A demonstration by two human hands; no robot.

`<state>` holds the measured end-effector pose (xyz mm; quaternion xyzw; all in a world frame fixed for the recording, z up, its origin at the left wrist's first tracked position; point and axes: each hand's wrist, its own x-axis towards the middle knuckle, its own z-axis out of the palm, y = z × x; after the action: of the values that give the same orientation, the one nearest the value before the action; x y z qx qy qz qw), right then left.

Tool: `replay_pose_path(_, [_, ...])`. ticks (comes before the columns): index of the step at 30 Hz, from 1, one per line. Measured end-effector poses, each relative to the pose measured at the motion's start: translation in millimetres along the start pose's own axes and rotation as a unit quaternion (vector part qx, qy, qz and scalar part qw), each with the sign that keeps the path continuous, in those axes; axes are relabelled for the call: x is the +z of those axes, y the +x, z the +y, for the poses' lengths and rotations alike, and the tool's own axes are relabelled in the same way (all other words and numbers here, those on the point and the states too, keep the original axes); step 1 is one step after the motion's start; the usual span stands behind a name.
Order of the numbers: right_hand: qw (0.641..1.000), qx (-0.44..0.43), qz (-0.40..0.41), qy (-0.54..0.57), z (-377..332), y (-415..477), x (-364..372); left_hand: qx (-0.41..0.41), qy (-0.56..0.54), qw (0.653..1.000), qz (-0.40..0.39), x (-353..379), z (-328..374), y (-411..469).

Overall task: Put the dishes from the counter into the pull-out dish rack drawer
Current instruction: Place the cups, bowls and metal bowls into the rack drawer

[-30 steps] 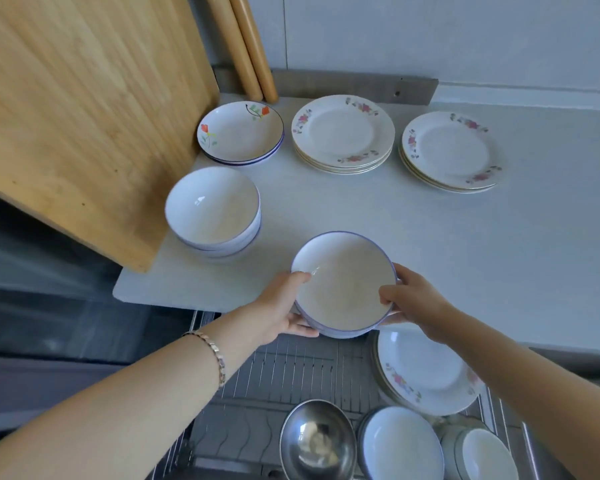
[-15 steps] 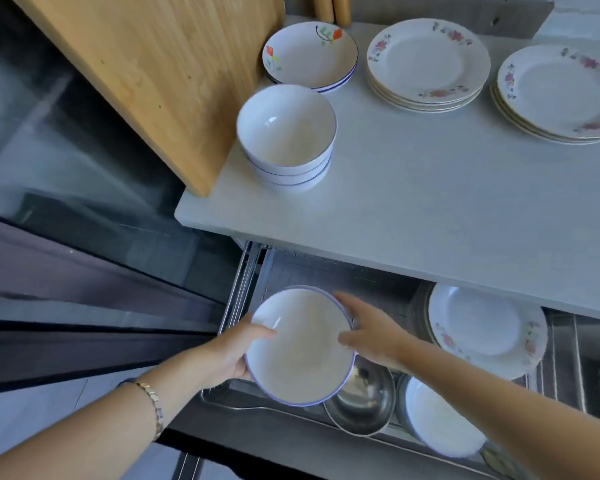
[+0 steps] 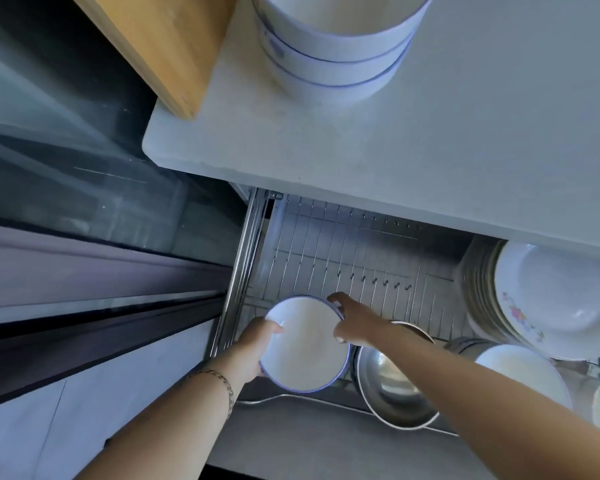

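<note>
Bowl (image 3: 305, 348) — one, rim gripped by curled fingers (image 3: 336, 300) of left hand (image 3: 253, 348), right hand (image 3: 357, 323), over drawer (image 3: 326, 244); counter stack (image 3: 333, 53) — three bowls.

White bowl (image 3: 305, 348) blue-rimmed, floral plate (image 3: 548, 299), tan board (image 3: 160, 39)

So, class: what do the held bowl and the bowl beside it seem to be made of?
Held bowl: probably glazed ceramic, given its glossy white surface and thin blue rim line. Neighbouring bowl: likely polished stainless steel, being grey with mirror-like reflections.

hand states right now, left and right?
Left hand: grips the left rim of the white blue-rimmed bowl.
Right hand: holds the same bowl's right rim.
</note>
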<state>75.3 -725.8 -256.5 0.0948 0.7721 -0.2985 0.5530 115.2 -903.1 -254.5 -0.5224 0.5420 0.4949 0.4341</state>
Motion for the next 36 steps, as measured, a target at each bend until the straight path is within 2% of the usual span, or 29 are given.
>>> replay_pose_path(6, [0.994, -0.009, -0.011, -0.109, 5.1, 5.5, 6.0, 0.047, 0.102, 0.993, 0.022, 9.0, -9.4, 21.3])
replay_pose_path(12, [0.990, 0.003, -0.023, -0.141, 2.4, 4.5, -6.9, 0.119, 0.299, 0.944, 0.076, 9.5, -3.8, 20.9])
replay_pose_path(16, [0.986, -0.005, -0.037, -0.160, 7.1, 3.0, -4.6, 0.151, 0.313, 0.936, 0.051, 6.2, 0.6, 18.9])
replay_pose_path(22, [0.976, -0.013, -0.048, -0.210, 7.1, -2.1, 2.0, 0.129, 0.376, 0.917, 0.028, 2.3, 11.4, 12.0])
replay_pose_path(25, [0.978, -0.002, -0.051, -0.201, 2.0, -13.8, -4.0, 0.099, 0.431, 0.897, 0.015, 11.9, 22.4, -8.4])
replay_pose_path(27, [0.986, 0.011, -0.033, -0.163, -5.8, -29.0, -16.9, 0.114, 0.414, 0.903, 0.019, 19.8, 30.4, -18.6])
replay_pose_path(29, [0.993, 0.006, 0.004, -0.116, -18.7, -50.3, -36.3, 0.212, 0.330, 0.917, 0.069, 25.4, 42.6, -40.1])
replay_pose_path(31, [0.997, -0.017, 0.037, -0.070, -36.5, -75.9, -60.5, 0.355, 0.221, 0.901, 0.120, 25.9, 62.2, -74.8])
replay_pose_path(34, [0.996, -0.050, 0.008, 0.067, -69.9, -120.9, -101.9, 0.520, 0.100, 0.830, 0.174, 20.0, 99.2, -133.6])
replay_pose_path(36, [0.987, -0.065, 0.001, 0.150, -94.1, -156.9, -133.1, 0.581, 0.043, 0.792, 0.180, 14.2, 125.6, -172.3])
